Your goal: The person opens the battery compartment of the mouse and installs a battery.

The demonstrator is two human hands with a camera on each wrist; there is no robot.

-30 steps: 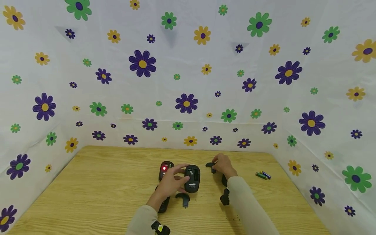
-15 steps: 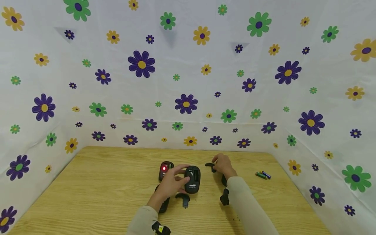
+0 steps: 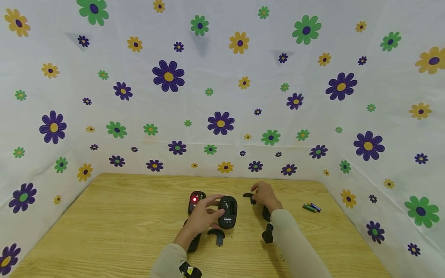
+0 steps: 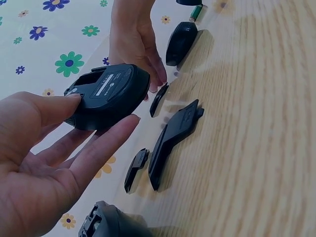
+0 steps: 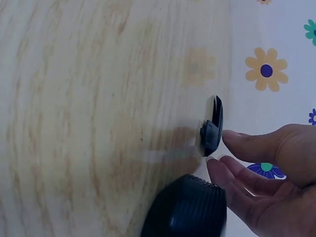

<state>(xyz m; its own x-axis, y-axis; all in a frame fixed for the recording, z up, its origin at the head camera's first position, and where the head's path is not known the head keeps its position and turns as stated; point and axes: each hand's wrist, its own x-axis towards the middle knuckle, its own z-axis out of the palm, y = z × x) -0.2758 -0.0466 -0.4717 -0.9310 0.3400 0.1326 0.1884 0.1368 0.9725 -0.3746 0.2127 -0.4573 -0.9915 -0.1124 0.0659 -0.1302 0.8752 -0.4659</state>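
Observation:
My left hand [image 3: 203, 214] holds a black computer mouse [image 3: 228, 212] between thumb and fingers, above the table. Its underside faces me, and its battery slot is uncovered. My right hand [image 3: 265, 195] reaches down at the back right beside a small black battery cover [image 3: 248, 195] lying on the table. In the right wrist view, thumb and fingertips are right at the edge of that cover [image 5: 212, 131], the fingers loosely bent. A second battery cover [image 3: 217, 235] lies below the held mouse. Another small cover [image 4: 136, 170] shows in the left wrist view.
A mouse with a red light [image 3: 196, 202] lies upside down behind my left hand. Another mouse [image 3: 194, 241] is partly hidden under the left wrist, and one more [image 3: 266, 213] beside the right wrist. A green battery [image 3: 308, 208] and a blue battery [image 3: 315, 207] lie at the right.
The battery cover by my right hand lies slightly flatter than a second ago. The held mouse has shifted only a touch; both hands stay almost still.

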